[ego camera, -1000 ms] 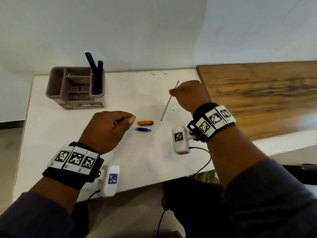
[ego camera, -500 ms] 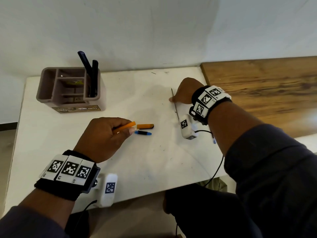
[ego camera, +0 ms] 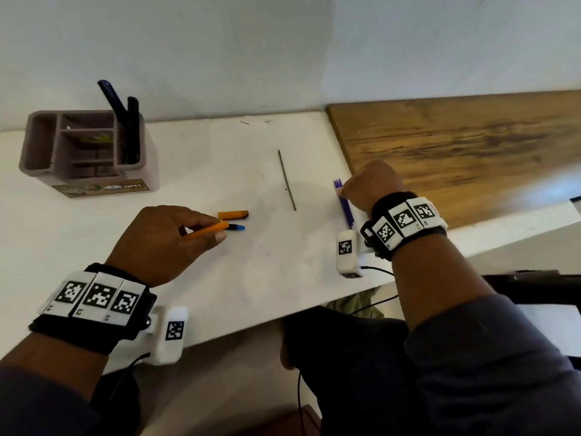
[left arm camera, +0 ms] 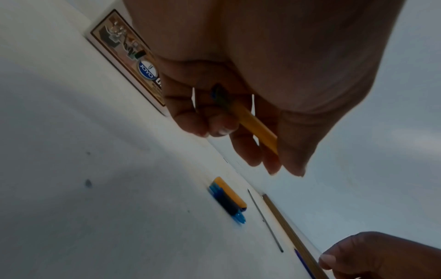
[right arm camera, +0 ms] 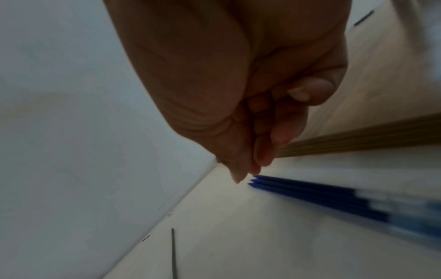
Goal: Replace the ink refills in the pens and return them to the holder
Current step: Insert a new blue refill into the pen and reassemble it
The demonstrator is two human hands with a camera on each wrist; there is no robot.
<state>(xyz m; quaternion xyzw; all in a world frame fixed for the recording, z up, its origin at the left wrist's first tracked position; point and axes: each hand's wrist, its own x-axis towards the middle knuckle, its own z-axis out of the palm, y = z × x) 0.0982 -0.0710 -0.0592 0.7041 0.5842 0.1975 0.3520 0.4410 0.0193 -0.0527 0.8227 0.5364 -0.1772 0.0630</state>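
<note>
Left hand (ego camera: 163, 237) pinches the orange barrel (ego camera: 207, 230) betw. thumb and fingers, low over the white surface (ego camera: 220, 287), open end pointing right. Just past that end lie the orange cap (ego camera: 233, 214) and a short blue piece (ego camera: 236, 227), side by side, nearly touching each other.

Right hand (ego camera: 371, 184) is down at the surface's right edge, next to the wood top (ego camera: 471, 146). Fingers are curled in, tips at the far ends of the blue refills (ego camera: 344, 206), a small bunch lying flat. Can't tell if it's got hold of one or just touching; right wrist view is blurred there.

Grey refill (ego camera: 286, 180) lies alone mid-surface, betw. the cap and the blue bunch, apart from both hands.

Holder (ego camera: 85, 152) sits far left by the wall, w/ two dark pens (ego camera: 125, 121) standing in its right compartment, one leaning left.
</note>
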